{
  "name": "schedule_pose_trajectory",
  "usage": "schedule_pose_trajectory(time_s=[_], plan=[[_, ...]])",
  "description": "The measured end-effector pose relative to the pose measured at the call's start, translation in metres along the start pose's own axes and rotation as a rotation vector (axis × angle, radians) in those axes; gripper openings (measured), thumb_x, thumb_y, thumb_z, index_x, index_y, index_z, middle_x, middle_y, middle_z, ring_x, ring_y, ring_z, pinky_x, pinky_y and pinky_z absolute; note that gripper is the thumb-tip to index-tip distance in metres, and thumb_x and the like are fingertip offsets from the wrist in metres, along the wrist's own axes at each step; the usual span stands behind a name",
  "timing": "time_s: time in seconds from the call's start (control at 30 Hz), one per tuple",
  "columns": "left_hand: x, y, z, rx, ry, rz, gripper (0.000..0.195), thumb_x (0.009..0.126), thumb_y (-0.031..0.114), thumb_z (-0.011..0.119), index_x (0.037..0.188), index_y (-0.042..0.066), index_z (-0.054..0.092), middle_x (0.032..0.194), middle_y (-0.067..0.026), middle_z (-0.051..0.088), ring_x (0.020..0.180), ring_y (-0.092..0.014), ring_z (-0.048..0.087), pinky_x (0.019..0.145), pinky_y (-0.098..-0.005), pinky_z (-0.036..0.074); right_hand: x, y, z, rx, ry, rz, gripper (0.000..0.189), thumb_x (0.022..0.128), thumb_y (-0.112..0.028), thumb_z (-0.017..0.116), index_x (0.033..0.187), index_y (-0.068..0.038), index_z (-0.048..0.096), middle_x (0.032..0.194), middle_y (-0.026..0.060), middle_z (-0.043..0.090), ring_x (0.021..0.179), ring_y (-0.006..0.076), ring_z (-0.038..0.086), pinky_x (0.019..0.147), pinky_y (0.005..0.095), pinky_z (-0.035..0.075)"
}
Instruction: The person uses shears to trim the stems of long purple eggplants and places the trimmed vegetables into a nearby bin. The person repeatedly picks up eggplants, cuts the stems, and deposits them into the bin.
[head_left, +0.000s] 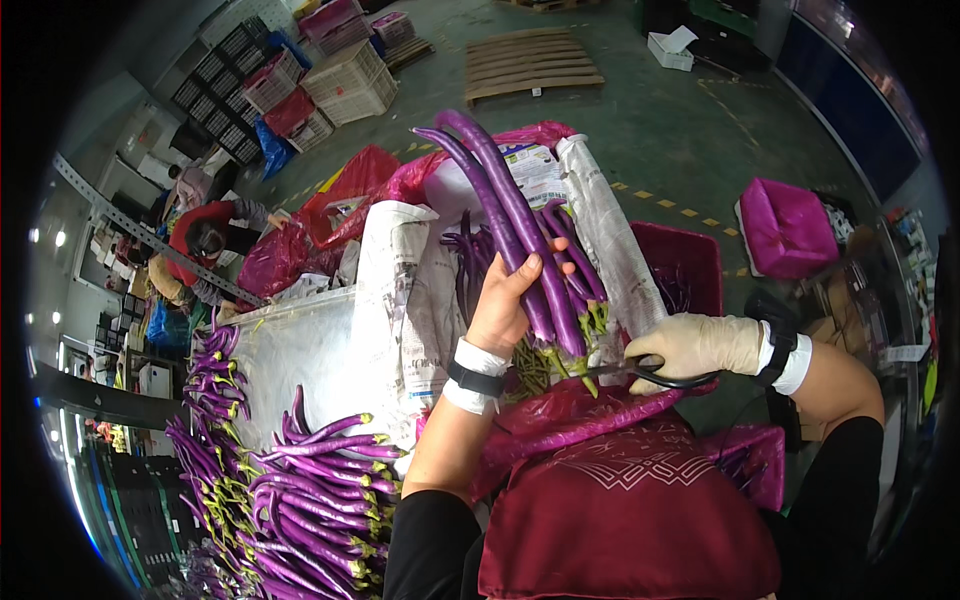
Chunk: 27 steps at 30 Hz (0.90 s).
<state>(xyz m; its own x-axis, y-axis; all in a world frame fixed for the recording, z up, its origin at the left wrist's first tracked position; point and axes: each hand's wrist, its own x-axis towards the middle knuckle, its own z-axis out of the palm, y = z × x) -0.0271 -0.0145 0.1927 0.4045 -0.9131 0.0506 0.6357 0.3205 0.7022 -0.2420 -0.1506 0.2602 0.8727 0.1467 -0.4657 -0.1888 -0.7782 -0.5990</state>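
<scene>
My bare left hand (505, 301) grips two long purple eggplants (501, 196), their green stems pointing down towards me. In my gloved right hand (679, 351) is a pair of black-handled scissors (675, 381); the blades reach left to the stems. Beneath, a newspaper-lined container (409, 300) holds more eggplants (574, 259) and many cut green stems (529, 373). A large pile of purple eggplants (322, 495) lies on the metal table (300, 352) to my left, most stems facing right.
Red plastic film (352, 195) edges the container. A maroon crate (697, 262) with eggplants stands at right, a magenta-lined crate (791, 229) beyond it. Co-workers bend over work at upper left, one in a red top (199, 232). A wooden pallet (532, 64) lies on the floor ahead.
</scene>
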Motion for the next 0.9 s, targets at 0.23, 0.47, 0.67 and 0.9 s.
schedule_pose_trajectory(time_s=[0.23, 0.47, 0.67, 0.9], plan=[[0.009, -0.011, -0.010, 0.027, 0.110, 0.098, 0.027, 0.093, 0.009, 0.056, 0.118, 0.001, 0.049, 0.115, -0.0134, 0.060, 0.104, -0.028, 0.062, 0.087, -0.0422, 0.053, 0.005, 0.023, 0.013, -0.241, 0.239, 0.074, 0.033, 0.079, -0.037, 0.067, 0.091, -0.006, 0.065, 0.071, 0.0185, 0.064, 0.067, 0.0373, 0.064, 0.061, 0.0442, 0.052], [0.017, -0.023, -0.013, 0.086, 0.248, 0.202, 0.024, 0.093, 0.008, 0.056, 0.115, 0.003, 0.049, 0.112, -0.0127, 0.062, 0.100, -0.026, 0.063, 0.085, -0.0411, 0.054, 0.010, 0.032, 0.013, -0.287, 0.255, 0.126, 0.031, 0.080, -0.034, 0.066, 0.090, -0.005, 0.066, 0.071, 0.0190, 0.064, 0.068, 0.0384, 0.064, 0.062, 0.0443, 0.053], [0.014, -0.018, -0.009, 0.173, 0.342, 0.339, 0.028, 0.092, 0.007, 0.059, 0.117, 0.004, 0.047, 0.115, -0.0136, 0.061, 0.099, -0.026, 0.063, 0.081, -0.0367, 0.054, 0.008, 0.031, -0.001, -0.132, 0.129, 0.192, 0.037, 0.082, -0.039, 0.064, 0.095, -0.005, 0.064, 0.081, 0.0191, 0.066, 0.078, 0.0388, 0.064, 0.070, 0.0452, 0.052], [0.009, -0.040, 0.021, 0.155, 0.358, 0.433, 0.028, 0.092, 0.006, 0.059, 0.117, 0.005, 0.046, 0.108, -0.0085, 0.062, 0.095, -0.018, 0.061, 0.085, -0.0309, 0.050, 0.031, 0.025, 0.004, -0.180, 0.202, 0.122, 0.034, 0.082, -0.035, 0.063, 0.097, -0.004, 0.062, 0.087, 0.0204, 0.065, 0.083, 0.0391, 0.063, 0.072, 0.0472, 0.051]])
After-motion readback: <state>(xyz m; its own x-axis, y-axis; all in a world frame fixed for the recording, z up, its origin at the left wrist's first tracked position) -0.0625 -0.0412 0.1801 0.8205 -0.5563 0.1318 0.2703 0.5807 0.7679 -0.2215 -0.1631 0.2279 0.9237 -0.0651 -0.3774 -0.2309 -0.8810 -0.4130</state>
